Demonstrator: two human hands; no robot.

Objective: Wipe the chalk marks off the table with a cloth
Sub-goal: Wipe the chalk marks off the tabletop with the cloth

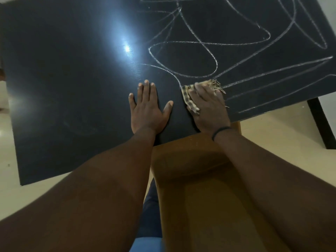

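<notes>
Right hand pressed flat on cloth, fingers together over it, pinning it to worktop near front edge. Frayed cloth end pokes out past fingertips. Left hand flat, fingers spread, empty, just beside. Chalk marks loop over right half; left half mostly bare, faint smears. Chair below.
</notes>
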